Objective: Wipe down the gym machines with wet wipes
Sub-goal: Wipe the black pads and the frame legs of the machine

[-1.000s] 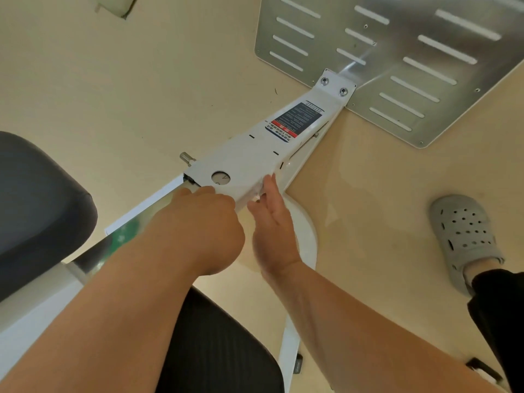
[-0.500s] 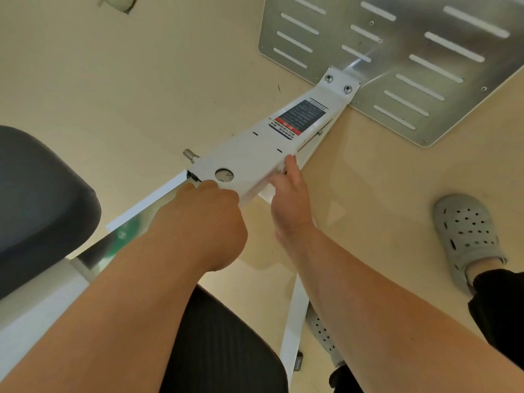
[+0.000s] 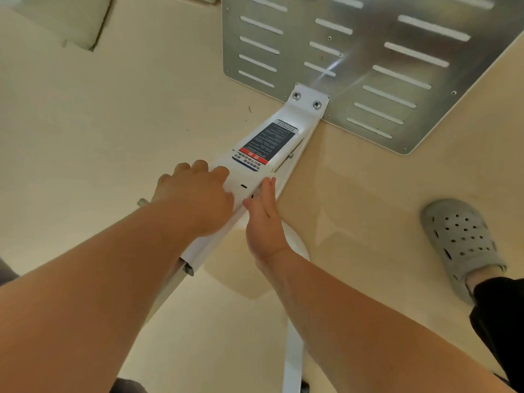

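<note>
Cream floor [image 3: 99, 123]. You seem mid-wipe: your left hand [image 3: 195, 199] curls over the long white metal bar [image 3: 300, 117], and I cannot tell what it grips. Your right hand [image 3: 265, 222] lies flat and loose. Next, slide gently toward the dark rectangular sticker [image 3: 266, 143].

The footplate [image 3: 363, 46] is brushed metal, the white beam [image 3: 300, 116] smooth and glossy, the clog [image 3: 462, 236] matt plastic.

Seemingly open floor [image 3: 99, 137] beside machine beam [image 3: 300, 114]

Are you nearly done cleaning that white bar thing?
Hard to say what's clean: no wet marks show. Right now the left hand is curled over the white beam, right hand flat along its side; no wipe visible. The label and metal footplate lie ahead.
</note>
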Demonstrator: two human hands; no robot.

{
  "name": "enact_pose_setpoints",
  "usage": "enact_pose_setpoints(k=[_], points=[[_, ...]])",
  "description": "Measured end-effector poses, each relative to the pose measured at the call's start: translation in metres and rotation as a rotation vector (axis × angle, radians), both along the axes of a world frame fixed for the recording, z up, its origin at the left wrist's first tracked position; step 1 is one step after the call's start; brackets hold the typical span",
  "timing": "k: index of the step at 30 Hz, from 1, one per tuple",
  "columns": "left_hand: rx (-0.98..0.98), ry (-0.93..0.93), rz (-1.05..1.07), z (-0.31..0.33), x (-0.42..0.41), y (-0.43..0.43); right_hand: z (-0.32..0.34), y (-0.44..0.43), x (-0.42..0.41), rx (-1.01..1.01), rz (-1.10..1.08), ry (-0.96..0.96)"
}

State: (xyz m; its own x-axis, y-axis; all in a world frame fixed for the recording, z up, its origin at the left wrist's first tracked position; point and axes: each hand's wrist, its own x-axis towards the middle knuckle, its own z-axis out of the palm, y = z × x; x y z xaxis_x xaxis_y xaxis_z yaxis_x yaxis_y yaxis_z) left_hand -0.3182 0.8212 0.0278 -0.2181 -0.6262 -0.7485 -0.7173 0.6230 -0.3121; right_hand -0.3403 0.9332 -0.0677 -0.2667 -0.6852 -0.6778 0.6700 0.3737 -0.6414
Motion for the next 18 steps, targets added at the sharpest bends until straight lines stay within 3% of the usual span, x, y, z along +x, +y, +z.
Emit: enact_pose_setpoints(k=[9, 13, 18], points=[[-0.192, 0.115, -0.065, -0.081, -0.010, 0.004, -0.077, -0.027, -0.052, -0.043, -0.111, -0.026], [-0.199, 0.115, -0.087, -0.085, -0.010, 0.004, -0.055, -0.011, -0.035, -0.084, -0.100, -0.052], [-0.203, 0.136, -0.075, -0.085, -0.009, 0.004, -0.032, 0.025, -0.007, -0.112, 0.082, -0.048]])
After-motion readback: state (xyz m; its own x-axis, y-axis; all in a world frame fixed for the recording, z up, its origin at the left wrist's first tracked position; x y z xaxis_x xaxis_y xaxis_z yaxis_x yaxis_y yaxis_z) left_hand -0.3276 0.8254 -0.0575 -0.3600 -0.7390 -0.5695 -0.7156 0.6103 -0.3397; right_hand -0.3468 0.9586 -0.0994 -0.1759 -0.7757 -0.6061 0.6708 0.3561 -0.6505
